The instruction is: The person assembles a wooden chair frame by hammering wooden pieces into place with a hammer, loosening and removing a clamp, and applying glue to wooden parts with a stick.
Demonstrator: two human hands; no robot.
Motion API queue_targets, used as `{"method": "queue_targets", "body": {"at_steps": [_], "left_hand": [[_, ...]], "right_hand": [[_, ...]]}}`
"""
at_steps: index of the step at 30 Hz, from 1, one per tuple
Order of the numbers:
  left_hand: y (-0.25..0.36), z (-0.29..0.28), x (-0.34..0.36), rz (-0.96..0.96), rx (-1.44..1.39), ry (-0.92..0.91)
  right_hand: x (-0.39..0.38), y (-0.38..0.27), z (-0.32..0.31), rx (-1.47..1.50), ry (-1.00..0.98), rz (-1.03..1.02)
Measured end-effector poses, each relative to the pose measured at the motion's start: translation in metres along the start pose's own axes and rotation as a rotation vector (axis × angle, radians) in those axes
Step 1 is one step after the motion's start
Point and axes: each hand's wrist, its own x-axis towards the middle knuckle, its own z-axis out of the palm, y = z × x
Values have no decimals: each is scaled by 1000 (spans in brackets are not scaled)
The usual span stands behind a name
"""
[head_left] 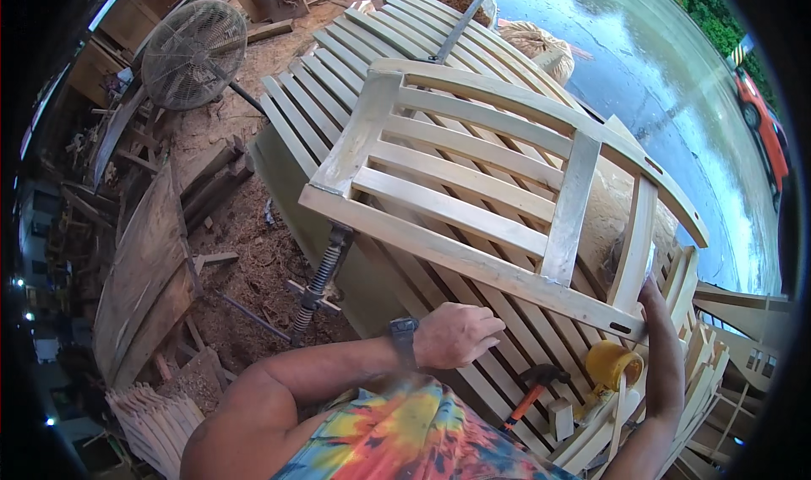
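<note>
A pale wooden frame (431, 233) with several slats and curved rails lies tilted across a stack of wooden slats. Near its lower rail hangs my left hand (456, 335), wearing a dark watch; its fingers are loosely curled and nothing shows in them. At the frame's right end, my right hand (649, 290) is wrapped round the crosspiece (634, 243), with its fingers partly hidden behind the wood. Something whitish shows beside that hand, too small to make out. A long bar clamp with a coiled screw (319, 279) reaches under the frame's left corner.
A hammer (534, 389) with an orange handle and a yellow cup (614, 365) lie on the slats (405, 286) near me. A pedestal fan (194, 55) stands far left, above scrap boards (148, 286). Sacks (536, 49) sit beyond the stack. A red vehicle (764, 133) is outside.
</note>
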Motion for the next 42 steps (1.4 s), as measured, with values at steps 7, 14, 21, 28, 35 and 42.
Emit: {"method": "queue_targets", "body": {"at_steps": [7,14,21,28,35,42], "left_hand": [[-4,-6,-1,-13,20,11],[-6,-8,-4,-36,30,-18],[-2,0,-4,-21,27,-41],[3,-4,-12,5,27,-24],[8,-13,-22,-4,-5,-1],[14,-20,-14,47,-11,-23]], "right_hand": [[11,-36,46,-246,-47,-232],[10,-35,31,-275,-24,-231],[10,-18,-1,-276,82,-159],[1,-24,3,-422,80,-148],[16,-2,-2,-806,386,-448],[23,-3,1,-838,259,-158]]}}
